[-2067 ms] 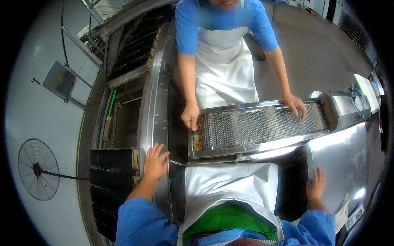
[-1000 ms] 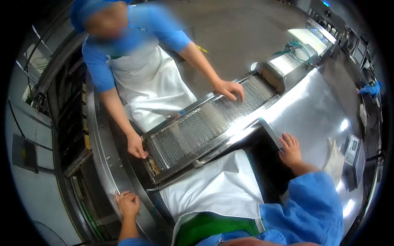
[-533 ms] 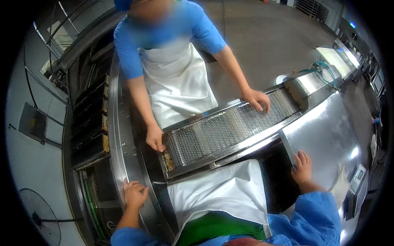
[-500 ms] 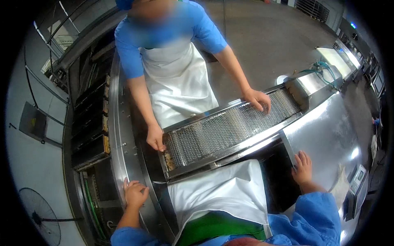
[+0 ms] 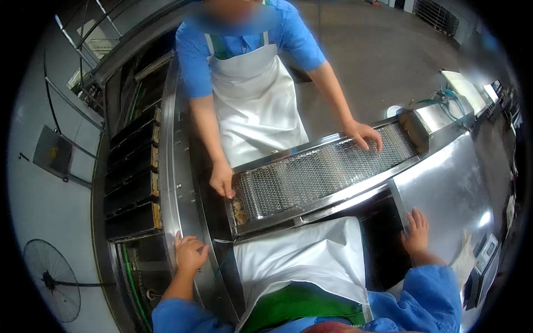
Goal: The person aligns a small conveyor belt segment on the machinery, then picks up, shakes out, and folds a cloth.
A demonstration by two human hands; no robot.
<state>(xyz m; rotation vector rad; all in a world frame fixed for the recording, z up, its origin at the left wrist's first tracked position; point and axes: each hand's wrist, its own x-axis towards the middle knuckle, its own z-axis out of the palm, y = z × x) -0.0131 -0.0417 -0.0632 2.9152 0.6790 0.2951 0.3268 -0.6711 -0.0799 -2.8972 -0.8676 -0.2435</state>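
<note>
My left hand (image 5: 190,254) rests on the metal rail (image 5: 176,191) at the left, its fingers loosely bent and apart, holding nothing. On the left edge of the steel table (image 5: 449,188) lies my right hand (image 5: 416,233), fingers spread and empty. Between them and farther forward is a narrow mesh conveyor (image 5: 311,177) in a metal frame, with pale crumbly bits (image 5: 239,212) at its left end. A co-worker in a white apron (image 5: 252,105) stands across it, one hand (image 5: 223,178) at that end and the other (image 5: 363,135) over the mesh.
Dark trays (image 5: 133,194) with pale edges line up beyond the rail. A wall fan (image 5: 50,280) is at the lower left. On the right are a scale (image 5: 486,258), a pale cloth (image 5: 463,258) and a metal housing (image 5: 444,114) with green tubing.
The view has turned, so the conveyor and co-worker sit farther right than half a second ago. The dark trays have shifted along the rail. Both my hands keep their places.
</note>
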